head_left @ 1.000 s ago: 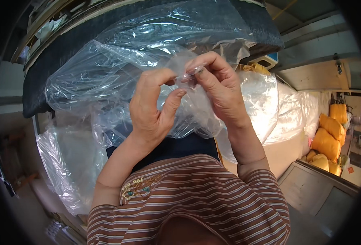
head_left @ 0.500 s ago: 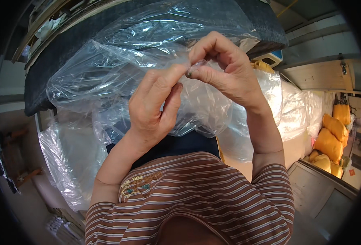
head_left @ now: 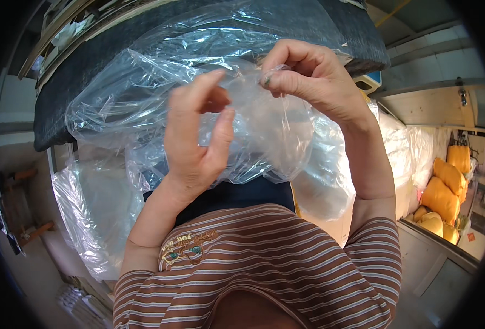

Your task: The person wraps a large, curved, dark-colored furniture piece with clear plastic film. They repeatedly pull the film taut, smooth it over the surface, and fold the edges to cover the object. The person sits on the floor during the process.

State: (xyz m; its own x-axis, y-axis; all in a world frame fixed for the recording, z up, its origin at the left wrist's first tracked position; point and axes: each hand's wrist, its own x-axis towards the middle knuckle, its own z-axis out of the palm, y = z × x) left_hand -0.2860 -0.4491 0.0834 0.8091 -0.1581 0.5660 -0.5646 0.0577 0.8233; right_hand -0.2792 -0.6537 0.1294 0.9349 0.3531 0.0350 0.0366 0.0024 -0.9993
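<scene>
A large clear plastic bag (head_left: 144,104) lies crumpled over the dark-covered table and hangs toward my lap. Pinched between the thumb and fingertips of my right hand (head_left: 314,77) is an edge of this film, lifted at the upper middle of the view. My left hand (head_left: 196,131) hovers to the left of it, above the film, with thumb and fingers apart and nothing seen between them. Its fingertips are slightly blurred. Where the film's edge runs below the right fingers is hard to make out.
The black table cover (head_left: 56,109) spans the far side. More clear film (head_left: 89,219) hangs at the near left, and film sheets (head_left: 401,148) spread to the right. Yellow-orange bundles (head_left: 440,194) are stacked at the far right, near a pale cabinet (head_left: 434,257).
My hands have moved apart. The left has let go of the film edge, drawn left and opened; the right has shifted slightly right, still pinching it.
</scene>
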